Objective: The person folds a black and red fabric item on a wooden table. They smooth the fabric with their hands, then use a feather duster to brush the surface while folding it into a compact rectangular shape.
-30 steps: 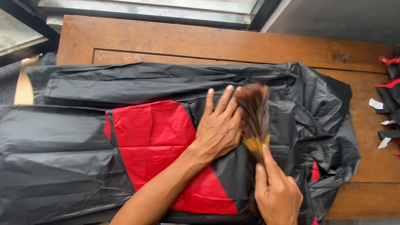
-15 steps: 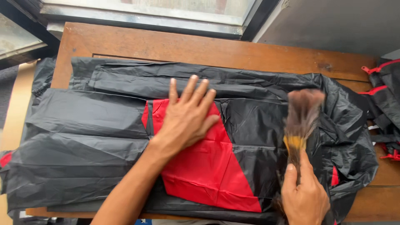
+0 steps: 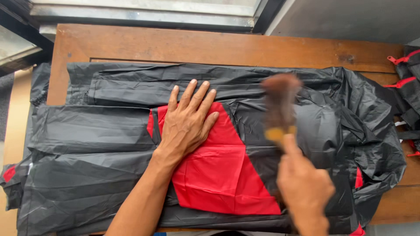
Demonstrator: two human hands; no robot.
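The brush [image 3: 280, 105] has swung left, apparently blurred mid-stroke, right hand [image 3: 304, 188] gripping its handle while left hand [image 3: 188, 124] lies flat, fingers spread, on the raincoat [image 3: 109, 131].

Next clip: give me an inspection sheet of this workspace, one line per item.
Surface: wooden table, mostly covered.
Job's things: black and red garment spread flat; brush, blurred, bristles over the black part.
Clutter: more black and red items at the right edge.
Grips: left hand flat, fingers spread, on the red panel; right hand closed on the brush handle.
Cables: nothing seen.
Surroundings: window frame beyond the table; grey wall at upper right.
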